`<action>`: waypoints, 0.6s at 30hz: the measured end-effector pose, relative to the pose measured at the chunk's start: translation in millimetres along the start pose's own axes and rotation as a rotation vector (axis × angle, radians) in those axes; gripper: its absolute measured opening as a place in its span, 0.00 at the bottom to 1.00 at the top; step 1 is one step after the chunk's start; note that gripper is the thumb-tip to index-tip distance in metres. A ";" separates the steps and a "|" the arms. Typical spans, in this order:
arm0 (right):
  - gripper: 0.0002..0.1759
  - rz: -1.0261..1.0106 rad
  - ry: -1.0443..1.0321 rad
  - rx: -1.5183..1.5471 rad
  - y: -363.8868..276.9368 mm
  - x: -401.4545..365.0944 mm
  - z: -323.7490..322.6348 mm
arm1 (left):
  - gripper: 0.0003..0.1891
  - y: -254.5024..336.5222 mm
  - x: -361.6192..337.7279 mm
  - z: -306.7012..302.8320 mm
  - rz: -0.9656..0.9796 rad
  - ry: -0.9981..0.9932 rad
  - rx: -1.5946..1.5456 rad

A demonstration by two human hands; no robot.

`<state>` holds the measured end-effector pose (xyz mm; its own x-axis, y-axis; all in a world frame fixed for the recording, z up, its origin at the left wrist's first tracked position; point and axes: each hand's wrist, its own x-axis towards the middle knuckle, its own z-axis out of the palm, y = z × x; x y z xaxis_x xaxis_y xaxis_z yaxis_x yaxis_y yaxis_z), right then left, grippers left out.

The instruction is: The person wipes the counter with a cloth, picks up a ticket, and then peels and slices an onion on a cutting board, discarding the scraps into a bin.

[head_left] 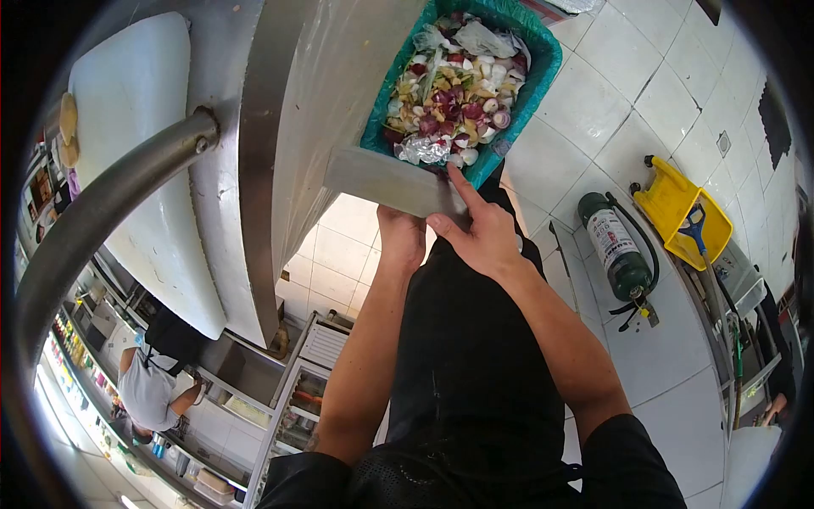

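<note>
From left, the pale container [381,181] lies crosswise beyond the grip, inside hidden. The left hand [400,234] seems clamped under its near side, fingertips out of sight. The right hand [487,233], nearer the green-lined bin [551,71] just beyond, clamps the container's right end, thumb and index spread.

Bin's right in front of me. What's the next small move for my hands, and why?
I'd probably tip the pale rectangular item slightly further over the bin, keeping the left hand beneath: it is already at the rim, and the right index finger points at the scraps. Whether anything clings to its far side is hidden.
</note>
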<state>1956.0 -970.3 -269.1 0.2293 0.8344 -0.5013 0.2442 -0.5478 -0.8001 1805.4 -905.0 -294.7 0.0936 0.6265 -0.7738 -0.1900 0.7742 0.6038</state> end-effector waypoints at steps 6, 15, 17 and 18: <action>0.43 0.399 -0.224 0.770 23.6 23.9 -6.4 | 0.19 3.9 -2.3 -7.3 -0.074 -0.084 -0.053; 0.51 0.462 -0.086 0.705 19.1 17.9 -14.6 | 0.19 4.0 -2.4 -5.9 -0.115 -0.146 -0.125; 0.53 0.428 -0.132 0.569 18.8 10.4 -13.4 | 0.27 2.2 -0.8 -4.3 -0.147 -0.068 -0.163; 0.56 0.393 -0.173 0.431 19.0 7.1 -13.6 | 0.27 0.3 -0.4 -2.7 -0.148 -0.066 -0.162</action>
<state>1975.1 -975.6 -283.3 0.0599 0.5922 -0.8036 -0.2398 -0.7729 -0.5875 1802.6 -905.2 -294.7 0.1945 0.5162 -0.8341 -0.3232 0.8366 0.4424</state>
